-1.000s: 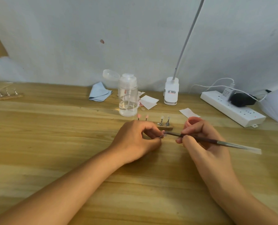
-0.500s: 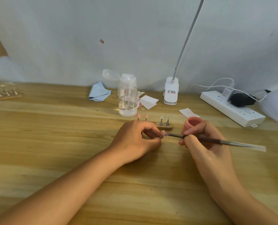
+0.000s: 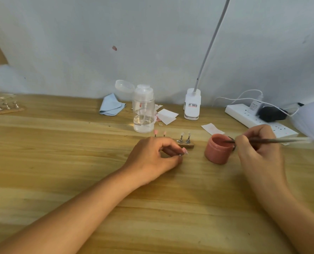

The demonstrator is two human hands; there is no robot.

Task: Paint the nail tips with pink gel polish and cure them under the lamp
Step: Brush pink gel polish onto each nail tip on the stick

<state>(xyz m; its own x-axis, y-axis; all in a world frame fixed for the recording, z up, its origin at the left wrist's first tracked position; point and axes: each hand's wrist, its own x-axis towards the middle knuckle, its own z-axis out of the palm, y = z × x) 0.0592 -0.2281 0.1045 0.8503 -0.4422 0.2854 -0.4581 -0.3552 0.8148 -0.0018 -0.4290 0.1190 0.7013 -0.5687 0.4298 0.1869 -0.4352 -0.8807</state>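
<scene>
Head view. The left hand (image 3: 152, 154) is near the middle of the bench (image 3: 60, 162), fingers curled, pinching the small metal stand of one nail tip (image 3: 185, 151). That tip looks pinkish. The right hand (image 3: 258, 151) grips the brush (image 3: 280, 140) like a pen, with the bristle end down in the open pink gel jar (image 3: 216, 153), which sits just right of the left hand.

Behind the left hand is a wooden holder (image 3: 186, 144) with two clear tips upright. Two pink tips (image 3: 155, 132) show past the knuckles, base hidden. Toward the far edge are a pump bottle (image 3: 143, 110), a blue cloth (image 3: 111, 105), a clip lamp base (image 3: 192, 105) and a power strip (image 3: 258, 120). A white rounded thing at the right edge may be the curing lamp, cannot tell.

Likely step: reloading the brush. Take a small bead, wipe the excess on the jar rim, keep the pinch on the stand and not the tip, and lay thin even strokes.
</scene>
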